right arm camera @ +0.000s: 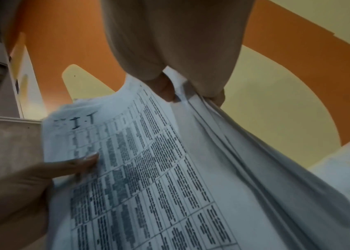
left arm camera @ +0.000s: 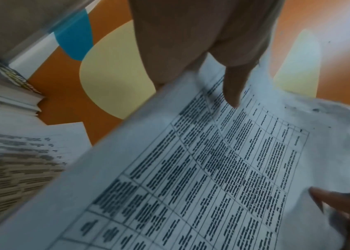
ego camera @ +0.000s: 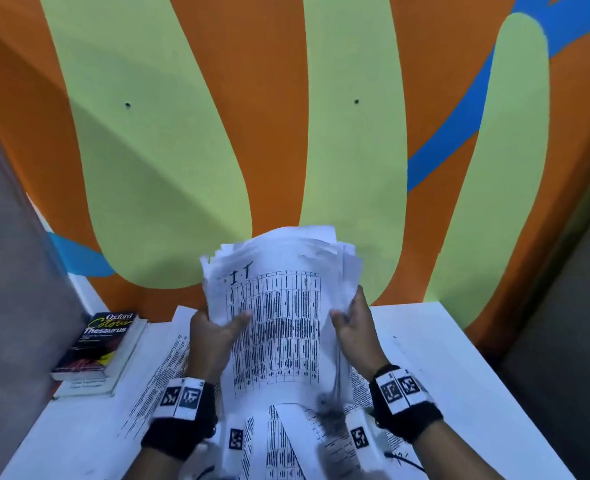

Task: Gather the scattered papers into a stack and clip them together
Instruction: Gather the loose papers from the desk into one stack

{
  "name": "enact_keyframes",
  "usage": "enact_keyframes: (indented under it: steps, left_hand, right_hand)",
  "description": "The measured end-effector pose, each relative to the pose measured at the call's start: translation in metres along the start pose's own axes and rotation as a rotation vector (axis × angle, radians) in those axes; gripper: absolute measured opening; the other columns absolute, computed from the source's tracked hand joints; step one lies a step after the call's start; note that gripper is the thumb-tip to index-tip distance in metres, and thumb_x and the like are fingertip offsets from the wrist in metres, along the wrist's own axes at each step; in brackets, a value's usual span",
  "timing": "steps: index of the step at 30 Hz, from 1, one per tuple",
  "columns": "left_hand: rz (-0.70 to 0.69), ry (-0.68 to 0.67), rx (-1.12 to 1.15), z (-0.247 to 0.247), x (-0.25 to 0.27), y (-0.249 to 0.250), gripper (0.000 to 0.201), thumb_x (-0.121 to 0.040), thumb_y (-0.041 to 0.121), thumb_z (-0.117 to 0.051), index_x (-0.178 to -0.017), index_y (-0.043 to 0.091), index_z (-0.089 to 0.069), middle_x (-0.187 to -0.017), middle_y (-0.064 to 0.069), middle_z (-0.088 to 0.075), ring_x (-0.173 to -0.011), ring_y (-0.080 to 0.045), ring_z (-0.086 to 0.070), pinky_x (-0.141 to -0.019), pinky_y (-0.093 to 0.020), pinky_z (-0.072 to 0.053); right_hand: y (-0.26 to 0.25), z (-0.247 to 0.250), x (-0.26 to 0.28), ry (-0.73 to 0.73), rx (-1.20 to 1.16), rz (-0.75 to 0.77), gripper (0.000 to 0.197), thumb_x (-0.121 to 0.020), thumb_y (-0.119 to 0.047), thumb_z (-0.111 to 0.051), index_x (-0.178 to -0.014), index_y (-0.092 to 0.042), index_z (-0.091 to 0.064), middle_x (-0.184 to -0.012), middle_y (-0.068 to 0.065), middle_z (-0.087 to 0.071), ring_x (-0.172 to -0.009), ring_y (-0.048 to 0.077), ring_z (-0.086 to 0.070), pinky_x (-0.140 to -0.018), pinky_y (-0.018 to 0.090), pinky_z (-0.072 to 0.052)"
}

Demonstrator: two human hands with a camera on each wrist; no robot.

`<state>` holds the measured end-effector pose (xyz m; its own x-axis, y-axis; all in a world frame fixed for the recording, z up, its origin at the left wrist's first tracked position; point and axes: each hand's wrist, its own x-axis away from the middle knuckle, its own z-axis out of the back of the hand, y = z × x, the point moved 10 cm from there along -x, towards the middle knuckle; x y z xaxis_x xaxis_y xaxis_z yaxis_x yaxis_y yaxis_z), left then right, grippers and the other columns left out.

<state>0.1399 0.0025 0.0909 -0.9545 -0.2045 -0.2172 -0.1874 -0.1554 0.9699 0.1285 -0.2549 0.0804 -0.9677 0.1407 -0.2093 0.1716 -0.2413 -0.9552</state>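
Note:
I hold a thick stack of printed papers upright above the white table, its top sheet a table of text. My left hand grips the stack's left edge, thumb lying on the front sheet. My right hand grips the right edge, thumb on the front and fingers behind the uneven sheet edges. More printed sheets lie flat on the table under my wrists. A blurred dark object sits below the stack; I cannot tell what it is.
Two books are stacked at the table's left, the top one a black thesaurus. A painted orange, green and blue wall rises right behind the table. A grey panel stands at the left.

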Motion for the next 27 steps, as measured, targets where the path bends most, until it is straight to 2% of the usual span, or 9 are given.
enact_keyframes:
  steps: [2,4,8,12,16,20,23,25,27]
  left_hand:
    - [-0.032,0.037,0.033,0.006,-0.003,0.010,0.041,-0.070,0.025,-0.083,-0.057,0.012,-0.046,-0.044,0.001,-0.049,-0.040,-0.009,-0.045,-0.044,-0.019,-0.042]
    - [-0.068,-0.007,0.042,0.004,-0.002,0.021,0.051,-0.070,0.021,-0.080,-0.046,0.018,-0.035,-0.036,0.008,-0.031,-0.031,-0.006,-0.027,-0.037,-0.016,-0.029]
    - [-0.081,-0.094,0.025,-0.007,0.008,0.026,0.038,-0.069,0.013,-0.078,-0.057,0.008,-0.043,-0.038,0.006,-0.038,-0.035,-0.002,-0.036,-0.050,-0.016,-0.040]
    - [-0.047,-0.086,0.089,-0.009,0.005,0.026,0.073,-0.044,0.058,-0.085,-0.080,-0.002,-0.064,-0.059,0.006,-0.063,-0.059,-0.009,-0.059,-0.070,-0.027,-0.047]
    - [-0.088,-0.023,0.089,0.007,-0.006,0.035,0.093,-0.045,0.058,-0.086,-0.087,-0.019,-0.054,-0.072,-0.028,-0.060,-0.061,-0.035,-0.059,-0.074,-0.047,-0.052]
    - [0.066,-0.122,0.002,-0.002,0.001,0.000,0.086,-0.046,0.062,-0.083,-0.100,-0.003,-0.065,-0.096,-0.007,-0.066,-0.085,-0.014,-0.066,-0.093,-0.041,-0.048]
    - [0.081,-0.039,-0.034,0.004,0.002,-0.007,0.105,-0.045,0.067,-0.082,-0.114,-0.007,-0.055,-0.111,-0.024,-0.064,-0.107,-0.040,-0.061,-0.093,-0.051,-0.050]
    - [-0.002,0.001,0.004,0.009,-0.001,0.009,0.097,-0.048,0.058,-0.083,-0.111,-0.011,-0.056,-0.106,-0.031,-0.063,-0.102,-0.045,-0.060,-0.085,-0.049,-0.055]
    - [-0.042,-0.071,0.090,0.006,0.000,0.020,0.070,-0.048,0.048,-0.083,-0.102,0.007,-0.064,-0.098,-0.009,-0.073,-0.094,-0.024,-0.069,-0.076,-0.033,-0.057]
  right_hand:
    - [-0.016,0.004,-0.004,0.013,-0.015,0.079,0.046,-0.097,-0.007,-0.049,-0.135,-0.018,-0.025,-0.113,-0.009,-0.052,-0.102,-0.015,-0.052,-0.089,0.013,-0.044]
    - [-0.031,0.015,-0.007,0.066,0.002,0.171,0.057,-0.091,-0.019,-0.060,-0.134,-0.026,-0.023,-0.094,-0.023,-0.037,-0.083,-0.012,-0.045,-0.073,0.009,-0.039]
    - [-0.007,0.018,-0.011,0.055,-0.053,0.095,0.071,-0.084,-0.015,-0.066,-0.141,-0.019,-0.024,-0.121,0.007,-0.052,-0.104,0.008,-0.054,-0.091,0.029,-0.045]
    - [-0.010,0.005,-0.006,0.052,0.036,0.134,0.049,-0.098,-0.014,-0.048,-0.139,0.002,-0.028,-0.079,0.003,-0.047,-0.066,0.007,-0.043,-0.072,0.016,-0.036]
    - [-0.035,0.012,-0.011,0.072,-0.022,0.211,0.049,-0.094,-0.018,-0.056,-0.134,-0.004,-0.031,-0.087,-0.006,-0.051,-0.081,0.003,-0.053,-0.077,0.016,-0.042]
    - [-0.016,0.004,0.000,0.002,-0.026,0.128,0.040,-0.093,-0.011,-0.058,-0.124,-0.022,-0.036,-0.091,-0.016,-0.047,-0.079,-0.008,-0.051,-0.078,0.019,-0.048]
    - [-0.014,0.004,0.007,0.025,-0.028,0.120,0.034,-0.096,-0.010,-0.050,-0.124,-0.028,-0.041,-0.112,0.010,-0.060,-0.106,0.016,-0.059,-0.096,0.041,-0.048]
    - [-0.024,0.009,0.006,0.039,-0.066,0.149,0.034,-0.095,-0.015,-0.053,-0.126,-0.024,-0.041,-0.115,0.007,-0.061,-0.108,0.018,-0.060,-0.092,0.035,-0.050]
    - [-0.028,0.011,0.005,0.021,-0.084,0.153,0.045,-0.091,-0.015,-0.062,-0.129,-0.021,-0.038,-0.114,-0.008,-0.059,-0.100,-0.001,-0.059,-0.088,0.022,-0.049]
